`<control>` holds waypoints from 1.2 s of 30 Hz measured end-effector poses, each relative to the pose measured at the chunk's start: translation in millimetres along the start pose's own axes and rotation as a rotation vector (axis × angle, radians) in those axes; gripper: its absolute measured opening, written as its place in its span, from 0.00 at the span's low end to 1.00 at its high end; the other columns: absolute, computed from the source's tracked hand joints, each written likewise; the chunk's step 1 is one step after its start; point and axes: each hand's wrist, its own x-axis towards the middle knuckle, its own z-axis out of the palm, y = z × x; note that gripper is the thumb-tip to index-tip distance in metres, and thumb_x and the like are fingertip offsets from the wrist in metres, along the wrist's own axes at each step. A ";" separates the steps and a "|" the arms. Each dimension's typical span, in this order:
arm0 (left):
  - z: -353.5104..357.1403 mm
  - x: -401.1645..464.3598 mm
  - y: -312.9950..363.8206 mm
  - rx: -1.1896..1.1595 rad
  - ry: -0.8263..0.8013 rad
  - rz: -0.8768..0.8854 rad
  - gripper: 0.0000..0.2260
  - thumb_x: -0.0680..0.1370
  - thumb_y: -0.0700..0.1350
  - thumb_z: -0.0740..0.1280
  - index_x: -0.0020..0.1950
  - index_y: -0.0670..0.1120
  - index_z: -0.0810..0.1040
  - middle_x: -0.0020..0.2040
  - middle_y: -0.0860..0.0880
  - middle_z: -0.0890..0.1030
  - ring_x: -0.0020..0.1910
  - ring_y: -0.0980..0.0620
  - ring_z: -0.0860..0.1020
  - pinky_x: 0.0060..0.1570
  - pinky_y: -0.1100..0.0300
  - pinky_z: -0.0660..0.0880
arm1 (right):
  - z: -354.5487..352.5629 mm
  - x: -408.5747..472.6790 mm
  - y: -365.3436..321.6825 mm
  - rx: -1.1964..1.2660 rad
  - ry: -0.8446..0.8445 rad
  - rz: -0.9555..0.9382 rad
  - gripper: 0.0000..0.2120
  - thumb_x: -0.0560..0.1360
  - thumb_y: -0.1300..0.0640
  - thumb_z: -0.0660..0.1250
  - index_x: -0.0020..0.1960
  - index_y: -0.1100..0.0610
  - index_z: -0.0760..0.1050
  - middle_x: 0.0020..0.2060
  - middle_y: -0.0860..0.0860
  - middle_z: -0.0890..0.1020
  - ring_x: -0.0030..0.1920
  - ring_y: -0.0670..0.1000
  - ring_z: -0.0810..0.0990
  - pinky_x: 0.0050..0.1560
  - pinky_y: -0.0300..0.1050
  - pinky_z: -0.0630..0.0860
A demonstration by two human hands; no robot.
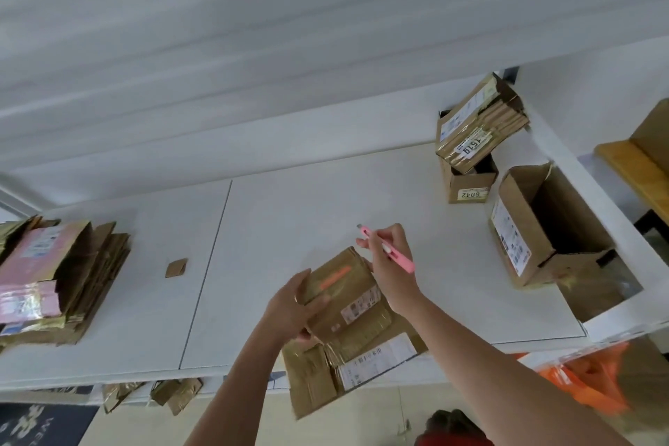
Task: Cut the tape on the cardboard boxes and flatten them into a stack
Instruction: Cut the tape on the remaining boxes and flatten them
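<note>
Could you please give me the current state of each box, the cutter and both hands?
Left hand: grip on small box.
Small box: closed, tilted.
Right hand: grip on pink cutter.
Pink cutter: blade out.
Large box: open, on its side.
Left stack: flattened.

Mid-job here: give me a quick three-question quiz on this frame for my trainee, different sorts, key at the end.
1. True or false: the right hand holds the pink cutter lifted clear of the box.
2. Multiple choice: the flattened stack lies at the table's A) left end B) right end C) middle.
3. Fill in: the left hand grips the small taped box at the table's ____ edge.

Key: 1 true; 2 A; 3 near.
</note>
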 end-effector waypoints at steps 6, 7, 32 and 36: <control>12.5 -6.3 -3.5 -0.150 0.040 0.001 0.16 0.78 0.47 0.70 0.65 0.53 0.71 0.51 0.49 0.75 0.43 0.46 0.82 0.32 0.52 0.82 | -22.6 -19.1 16.2 0.097 0.020 0.092 0.06 0.83 0.58 0.60 0.52 0.60 0.68 0.49 0.56 0.83 0.56 0.50 0.83 0.53 0.54 0.82; 12.2 -5.3 -3.2 -0.160 0.031 -0.005 0.16 0.78 0.47 0.70 0.64 0.53 0.71 0.51 0.49 0.75 0.45 0.45 0.82 0.34 0.49 0.83 | -25.6 -21.3 16.6 0.110 0.006 0.109 0.05 0.82 0.59 0.60 0.51 0.61 0.68 0.48 0.57 0.83 0.55 0.52 0.83 0.53 0.56 0.82; 19.6 13.8 -7.4 -0.061 0.007 -0.025 0.18 0.83 0.52 0.59 0.72 0.60 0.60 0.60 0.45 0.73 0.48 0.45 0.80 0.38 0.46 0.83 | -27.6 5.4 9.7 -0.105 -0.167 0.147 0.07 0.82 0.58 0.63 0.46 0.59 0.67 0.44 0.58 0.82 0.50 0.52 0.83 0.52 0.51 0.82; 23.3 15.6 -14.9 0.083 -0.020 -0.062 0.40 0.64 0.76 0.63 0.70 0.71 0.48 0.59 0.47 0.70 0.49 0.41 0.81 0.43 0.48 0.83 | -28.9 3.2 15.4 -0.122 -0.147 0.128 0.07 0.82 0.58 0.62 0.47 0.58 0.68 0.44 0.56 0.82 0.50 0.52 0.84 0.52 0.55 0.82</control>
